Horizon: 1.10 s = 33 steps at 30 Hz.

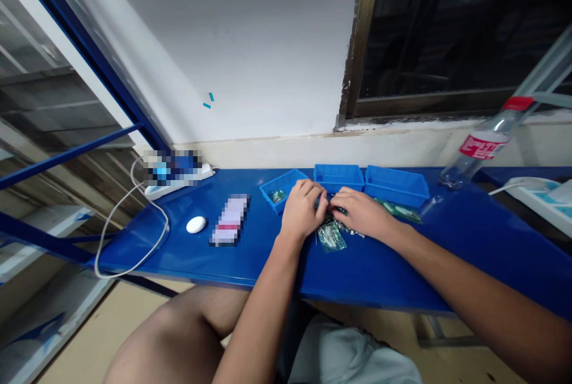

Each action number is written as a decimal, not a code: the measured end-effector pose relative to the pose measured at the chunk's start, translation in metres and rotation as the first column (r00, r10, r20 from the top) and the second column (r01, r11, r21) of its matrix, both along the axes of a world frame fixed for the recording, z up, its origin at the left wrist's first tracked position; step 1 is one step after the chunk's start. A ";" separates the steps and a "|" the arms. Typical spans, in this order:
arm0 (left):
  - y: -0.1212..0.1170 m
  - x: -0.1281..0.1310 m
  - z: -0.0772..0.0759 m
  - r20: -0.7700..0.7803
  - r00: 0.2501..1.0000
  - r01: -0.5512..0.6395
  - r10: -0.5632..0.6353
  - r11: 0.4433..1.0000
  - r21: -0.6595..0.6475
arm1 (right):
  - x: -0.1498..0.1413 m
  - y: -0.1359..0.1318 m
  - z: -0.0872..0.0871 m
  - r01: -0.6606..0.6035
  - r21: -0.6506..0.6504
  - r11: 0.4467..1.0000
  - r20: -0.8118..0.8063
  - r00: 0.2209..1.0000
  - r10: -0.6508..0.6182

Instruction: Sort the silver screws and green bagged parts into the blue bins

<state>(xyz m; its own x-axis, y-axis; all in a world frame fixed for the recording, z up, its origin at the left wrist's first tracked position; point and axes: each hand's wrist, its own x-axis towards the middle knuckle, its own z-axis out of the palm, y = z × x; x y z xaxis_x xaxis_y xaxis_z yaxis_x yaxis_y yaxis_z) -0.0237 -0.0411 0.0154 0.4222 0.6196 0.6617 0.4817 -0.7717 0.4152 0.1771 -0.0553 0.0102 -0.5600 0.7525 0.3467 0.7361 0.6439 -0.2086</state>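
My left hand (302,208) and my right hand (357,211) meet over a pile of small metal pieces (343,226) on the blue table. The fingers of both are curled inward, their tips close together; whatever lies between them is hidden. Below the hands lies a small clear plastic bag (331,237) with thin metal pieces in it. Another flat clear bag (398,211) rests beyond my right wrist. Just past my left hand, a blue tray (268,188) holds some small pieces. Two more blue trays, a middle one (338,177) and a right one (395,186), stand beside it.
On the left of the table (268,253) are a phone-like flat object (229,220), blurred out, a white oval object (196,225) and a power strip (179,183) with a looping white cable (103,247). A clear bottle (483,144) with a red cap stands at right, before the window.
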 end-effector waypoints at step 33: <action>-0.008 0.005 -0.006 0.101 0.995 0.008 0.025 0.950 -0.311 | -0.001 -0.012 0.013 0.204 -0.004 0.979 -0.502 0.846 -0.179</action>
<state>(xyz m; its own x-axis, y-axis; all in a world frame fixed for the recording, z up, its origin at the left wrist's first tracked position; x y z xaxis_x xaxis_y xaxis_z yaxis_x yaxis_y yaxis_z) -0.0189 -0.0490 0.0092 0.3560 0.8046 0.4753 0.4299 -0.5926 0.6812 0.1762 -0.0670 0.0230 -0.1495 0.8024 0.5778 0.6520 0.5193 -0.5525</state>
